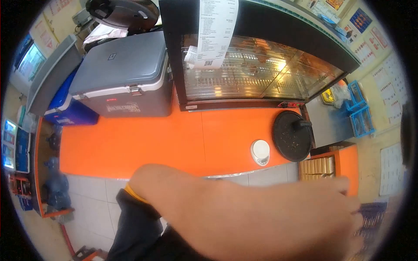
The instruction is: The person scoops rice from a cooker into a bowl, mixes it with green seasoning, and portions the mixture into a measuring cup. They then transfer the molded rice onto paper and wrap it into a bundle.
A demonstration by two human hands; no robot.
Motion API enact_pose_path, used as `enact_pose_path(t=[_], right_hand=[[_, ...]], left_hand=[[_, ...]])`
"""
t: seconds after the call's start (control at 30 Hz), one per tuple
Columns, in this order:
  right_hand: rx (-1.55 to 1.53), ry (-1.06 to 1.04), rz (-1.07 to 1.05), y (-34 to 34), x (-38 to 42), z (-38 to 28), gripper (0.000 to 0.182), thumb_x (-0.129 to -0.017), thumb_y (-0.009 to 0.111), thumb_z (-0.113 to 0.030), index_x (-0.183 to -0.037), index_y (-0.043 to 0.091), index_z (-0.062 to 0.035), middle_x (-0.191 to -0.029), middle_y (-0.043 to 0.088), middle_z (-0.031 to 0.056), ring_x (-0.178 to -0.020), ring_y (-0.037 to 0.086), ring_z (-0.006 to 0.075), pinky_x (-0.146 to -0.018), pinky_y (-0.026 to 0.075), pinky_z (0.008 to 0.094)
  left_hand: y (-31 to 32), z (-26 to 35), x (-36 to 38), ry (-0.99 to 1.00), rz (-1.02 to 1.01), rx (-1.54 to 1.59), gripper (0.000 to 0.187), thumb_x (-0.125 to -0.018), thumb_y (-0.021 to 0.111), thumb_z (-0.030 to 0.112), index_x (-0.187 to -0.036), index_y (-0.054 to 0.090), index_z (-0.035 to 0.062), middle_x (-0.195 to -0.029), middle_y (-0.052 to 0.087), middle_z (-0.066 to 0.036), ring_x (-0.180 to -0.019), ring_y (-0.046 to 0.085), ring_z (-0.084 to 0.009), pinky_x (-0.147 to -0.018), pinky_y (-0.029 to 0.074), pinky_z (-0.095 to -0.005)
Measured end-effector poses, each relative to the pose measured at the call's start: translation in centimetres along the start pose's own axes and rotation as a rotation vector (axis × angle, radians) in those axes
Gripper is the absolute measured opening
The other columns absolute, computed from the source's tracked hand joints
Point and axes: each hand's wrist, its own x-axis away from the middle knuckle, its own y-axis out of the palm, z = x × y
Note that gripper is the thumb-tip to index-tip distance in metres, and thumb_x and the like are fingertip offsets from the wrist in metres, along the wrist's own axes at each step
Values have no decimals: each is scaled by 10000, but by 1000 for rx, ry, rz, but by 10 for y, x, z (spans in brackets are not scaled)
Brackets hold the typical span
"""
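My left arm reaches across the bottom of the head view, very near the camera, from a dark sleeve with a yellow edge. At its right end is my left hand, large and blurred; its fingertips are partly cut off from clear sight, so whether it holds anything cannot be told. It hovers in front of the orange counter. Beyond the arm, a white kitchen scale stands near the counter's front edge. Right beside it lies a black round mortar with a stubby black pestle on it. My right hand does not show.
A lit glass food warmer stands at the back, a long printed receipt hanging on its front. To its left are a grey cooler box and a blue cooler box. Blue baskets sit at right, above stacked brown boxes.
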Motion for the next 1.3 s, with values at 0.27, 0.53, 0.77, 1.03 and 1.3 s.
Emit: enact_pose_path(t=[0.27, 0.53, 0.77, 1.03, 1.3], right_hand=[[147, -116, -88, -27, -28, -37, 442, -837, 597, -338, -1201, 564, -89, -1128, 628, 159, -1038, 602, 337, -890, 470, 413], [293, -272, -170, -52, -76, -69, 426, -816, 625, -326, -1167, 600, -86, -1113, 636, 161, -1033, 607, 341, -890, 472, 405], [406, -432, -257, -74, -121, -103, 412, -797, 650, -315, -1138, 632, -84, -1099, 643, 163, -1027, 611, 344, -890, 474, 399], [453, -489, -413, -101, -126, -159, 336, -834, 594, -203, -1162, 625, -136, -1138, 634, 137, -1076, 586, 299, -925, 466, 373], [1131, -950, -537, -88, -97, -359, 547, -808, 609, -126, -1336, 472, -154, -1167, 590, 174, -1111, 546, 375, -921, 452, 469]], left_hand=[[0, 29, -5, -75, -169, -920, 193, -811, 611, 117, -984, 599, 32, -904, 572, -88, -917, 555, -271, -966, 422, -422], [11, 59, -7, -324, -512, -1059, 261, -846, 547, 184, -1050, 551, 23, -953, 582, -100, -1012, 561, -278, -1075, 372, -477], [25, 68, -1, -460, -436, -1000, 308, -841, 573, 178, -1113, 527, 40, -1085, 583, -110, -1083, 554, -282, -1113, 343, -445], [-3, 62, 90, -1253, 22, -217, 287, -897, 591, 210, -1139, 626, 60, -1142, 641, -107, -1073, 590, -277, -1004, 400, -411], [169, 170, 392, -2434, 365, -331, 449, -893, 573, 349, -1216, 553, 37, -1103, 643, -202, -1052, 602, -340, -913, 465, -405]])
